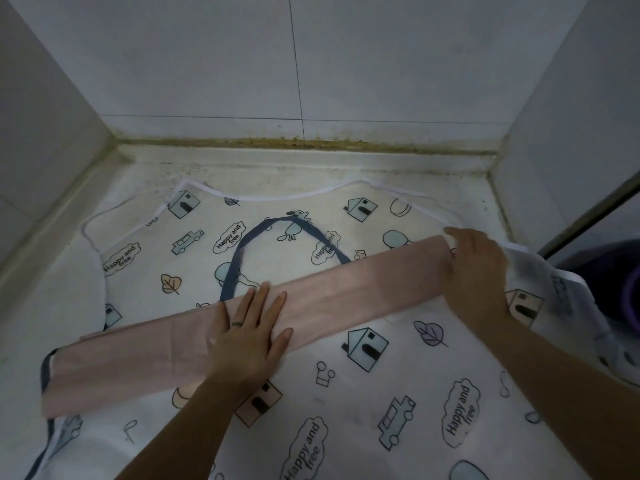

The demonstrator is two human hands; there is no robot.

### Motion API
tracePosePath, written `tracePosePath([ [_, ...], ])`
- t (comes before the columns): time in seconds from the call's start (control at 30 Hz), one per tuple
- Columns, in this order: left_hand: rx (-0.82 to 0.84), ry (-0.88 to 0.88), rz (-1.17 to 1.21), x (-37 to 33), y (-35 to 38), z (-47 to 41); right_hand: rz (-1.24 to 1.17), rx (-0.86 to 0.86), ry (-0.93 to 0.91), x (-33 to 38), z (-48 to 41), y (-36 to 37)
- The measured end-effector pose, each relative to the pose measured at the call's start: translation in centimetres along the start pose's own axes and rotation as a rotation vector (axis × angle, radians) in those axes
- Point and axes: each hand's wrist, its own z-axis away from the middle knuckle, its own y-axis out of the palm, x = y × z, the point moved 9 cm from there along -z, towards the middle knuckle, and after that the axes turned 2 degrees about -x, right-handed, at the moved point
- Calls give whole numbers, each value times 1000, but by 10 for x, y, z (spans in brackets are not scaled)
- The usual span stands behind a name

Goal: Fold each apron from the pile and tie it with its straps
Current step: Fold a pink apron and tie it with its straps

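Note:
A pink apron [332, 296], folded into a long narrow strip, lies diagonally across a white patterned apron [408, 386] spread flat beneath it. A dark blue strap [242, 251] loops out from the pink strip's far edge, and more blue strap [45, 372] shows at its left end. My left hand [249, 337] presses flat on the strip near its middle, fingers straight and spread. My right hand [474, 271] grips the strip's right end, fingers curled over it.
The work surface [311, 168] is a white counter enclosed by tiled walls on the left, back and right, with a stained seam along the back edge. A dark purple container [620, 282] sits off the right edge.

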Motion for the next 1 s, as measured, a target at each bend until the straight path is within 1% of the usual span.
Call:
tracePosePath([
  [0.03, 1, 3, -1, -1, 0, 0, 0, 33, -132, 33, 8, 1],
  [0.13, 17, 15, -24, -2, 1, 0, -143, 248, -545, 137, 60, 28],
  [0.17, 22, 17, -24, -2, 2, 0, -123, 294, -642, 160, 81, 42],
  [0.2, 33, 17, -20, -3, 2, 0, -70, 330, -692, 171, 93, 56],
  [0.27, 39, 21, -1, -3, 2, 1, 41, 426, -672, 163, 97, 84],
  [0.33, 34, 31, 24, -4, 1, 1, 129, 498, -592, 132, 83, 98],
  [0.43, 15, 6, 42, 19, -2, 6, 233, 489, -420, 73, 46, 100],
  [0.5, 21, -77, 51, 55, -2, 18, 288, 513, -364, 46, 33, 100],
  [0.6, -2, -246, 75, 121, -5, 49, 376, 573, -370, 32, 29, 112],
  [0.67, 12, -356, 95, 155, -5, 69, 412, 608, -407, 31, 32, 116],
  [0.73, 43, -428, 90, 171, -3, 76, 402, 636, -403, 30, 32, 117],
  [0.77, 44, -463, 84, 173, -5, 77, 369, 609, -380, 31, 32, 114],
  [0.83, -32, -509, 90, 167, -23, 76, 336, 553, -355, 41, 30, 101],
  [0.87, -88, -451, 79, 154, -36, 74, 343, 540, -350, 51, 31, 94],
  [0.9, -140, -327, 72, 134, -46, 70, 319, 490, -359, 60, 33, 86],
  [0.93, -150, -162, 84, 109, -51, 68, 245, 416, -415, 75, 36, 75],
  [0.97, -114, 6, 109, 83, -51, 67, 131, 367, -528, 95, 47, 65],
  [1.0, -53, 135, 121, 62, -49, 69, 20, 337, -677, 116, 65, 56],
])
